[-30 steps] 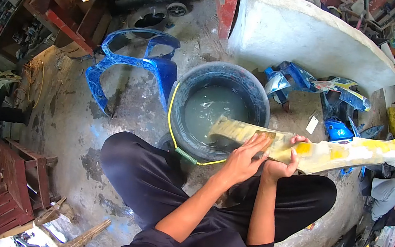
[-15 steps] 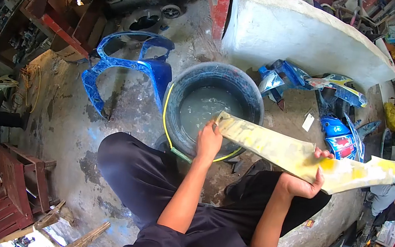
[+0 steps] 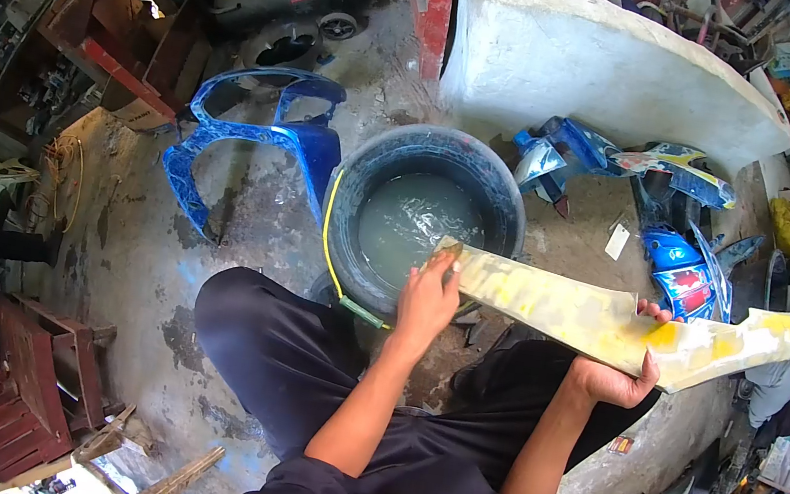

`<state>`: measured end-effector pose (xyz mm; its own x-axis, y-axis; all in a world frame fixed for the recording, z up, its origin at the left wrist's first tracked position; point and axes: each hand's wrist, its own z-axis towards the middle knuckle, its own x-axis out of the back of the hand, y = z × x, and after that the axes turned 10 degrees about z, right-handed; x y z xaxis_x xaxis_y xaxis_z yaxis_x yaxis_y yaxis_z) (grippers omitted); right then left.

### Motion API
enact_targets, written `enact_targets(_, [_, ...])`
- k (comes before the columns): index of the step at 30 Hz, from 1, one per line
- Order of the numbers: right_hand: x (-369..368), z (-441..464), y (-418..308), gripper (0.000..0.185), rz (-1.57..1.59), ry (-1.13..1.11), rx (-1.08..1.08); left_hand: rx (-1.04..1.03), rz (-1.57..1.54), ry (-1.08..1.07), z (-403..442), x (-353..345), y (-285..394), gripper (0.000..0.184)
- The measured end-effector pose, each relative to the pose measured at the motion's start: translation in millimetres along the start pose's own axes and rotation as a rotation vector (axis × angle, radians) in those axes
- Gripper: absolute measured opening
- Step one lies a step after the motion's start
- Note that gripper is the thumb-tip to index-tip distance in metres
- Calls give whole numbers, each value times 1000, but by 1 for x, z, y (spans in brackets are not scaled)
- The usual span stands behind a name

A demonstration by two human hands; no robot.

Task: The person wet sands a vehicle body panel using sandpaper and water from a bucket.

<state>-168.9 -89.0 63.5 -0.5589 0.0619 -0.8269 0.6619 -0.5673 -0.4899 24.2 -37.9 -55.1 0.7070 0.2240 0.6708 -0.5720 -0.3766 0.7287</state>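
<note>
A long body panel (image 3: 558, 307), patched yellow, white and grey, slants over my lap and the near rim of a dark bucket (image 3: 355, 156) with cloudy water inside. My right hand (image 3: 616, 381) grips its middle from below, thumb on the near edge and fingertips showing at the far edge. At the panel's left end, my left hand (image 3: 429, 297) presses its closed fingers against the surface. Whether anything sits under those fingers is hidden. The bucket's yellow handle with a green grip (image 3: 362, 312) hangs down on the near left side.
A blue fairing frame (image 3: 314, 140) lies on the floor left of the bucket. Blue motorcycle panels (image 3: 680, 267) lie to the right, before a white low wall (image 3: 612, 65). A wooden bench (image 3: 22, 387) stands at left. Another person's leg (image 3: 12, 244) shows at the left edge.
My left hand has shifted slightly right along the panel's end, its fingers now further over the surface. The panel has tilted and moved a little; my right hand keeps its grip.
</note>
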Motion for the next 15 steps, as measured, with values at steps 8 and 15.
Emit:
enact_targets(8, [10, 6, -21, 65, -5, -56, 3, -267, -162, -134, -28, 2, 32, 38])
enact_targets(15, [19, 11, -37, 61, -24, -109, 57, -206, -169, -101, -38, 0, 24, 35])
